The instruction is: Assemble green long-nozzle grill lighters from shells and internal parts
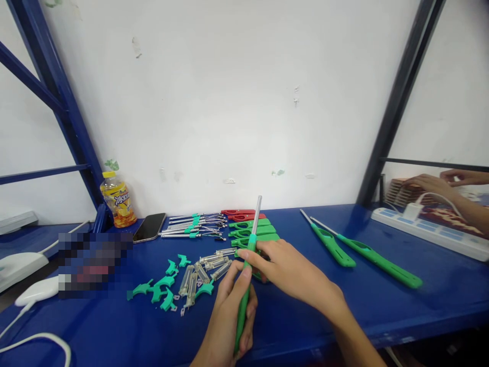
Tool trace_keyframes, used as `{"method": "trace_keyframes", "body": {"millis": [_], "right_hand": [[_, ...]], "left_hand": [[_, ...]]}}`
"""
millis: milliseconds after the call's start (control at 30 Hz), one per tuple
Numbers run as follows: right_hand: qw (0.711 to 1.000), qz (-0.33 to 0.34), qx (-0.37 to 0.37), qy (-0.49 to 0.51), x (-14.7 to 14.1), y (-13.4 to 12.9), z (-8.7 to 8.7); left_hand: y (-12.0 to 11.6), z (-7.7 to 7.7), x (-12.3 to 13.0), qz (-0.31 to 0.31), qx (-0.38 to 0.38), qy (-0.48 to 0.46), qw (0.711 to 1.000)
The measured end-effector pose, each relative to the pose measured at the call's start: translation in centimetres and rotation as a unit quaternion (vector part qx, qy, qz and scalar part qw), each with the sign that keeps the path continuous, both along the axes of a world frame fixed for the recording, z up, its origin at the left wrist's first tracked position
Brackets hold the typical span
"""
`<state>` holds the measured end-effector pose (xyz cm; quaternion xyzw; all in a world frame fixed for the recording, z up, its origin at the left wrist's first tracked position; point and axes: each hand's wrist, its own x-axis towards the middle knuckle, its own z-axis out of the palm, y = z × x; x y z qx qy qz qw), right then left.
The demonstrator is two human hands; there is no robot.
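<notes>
My left hand is wrapped round the green body of a long lighter, which stands nearly upright with its metal tube pointing up. The fingers of my right hand pinch the same lighter higher up, by its teal collar. Left of my hands lie several clear fuel tanks and teal triggers. Behind them are metal rods with wires and teal collars. Green shell halves and red ones are partly hidden by my right hand. Two green lighters rest at the right.
On the blue table, a phone and a yellow-capped bottle stand at the back left. A white power strip lies at the right, near another person's hands. White cables run along the left.
</notes>
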<state>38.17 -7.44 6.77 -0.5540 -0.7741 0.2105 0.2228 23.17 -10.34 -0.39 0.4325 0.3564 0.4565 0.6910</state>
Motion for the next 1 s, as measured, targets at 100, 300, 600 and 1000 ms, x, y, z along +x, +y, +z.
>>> {"method": "trace_keyframes", "body": {"millis": [100,300,600,1000], "right_hand": [[1.000,0.003,0.000,-0.002,0.08,0.11,-0.15],[1.000,0.004,0.002,-0.006,0.23,0.17,-0.25],[1.000,0.002,-0.002,-0.010,0.26,0.05,0.05],[1.000,0.001,-0.001,-0.020,0.20,0.05,0.02]], "left_hand": [[-0.05,0.12,-0.06,0.006,-0.006,0.006,1.000],[-0.20,0.33,-0.06,0.004,0.002,0.009,1.000],[-0.37,0.68,-0.04,0.002,0.000,0.014,1.000],[-0.17,0.62,-0.12,-0.010,0.003,0.014,1.000]]}}
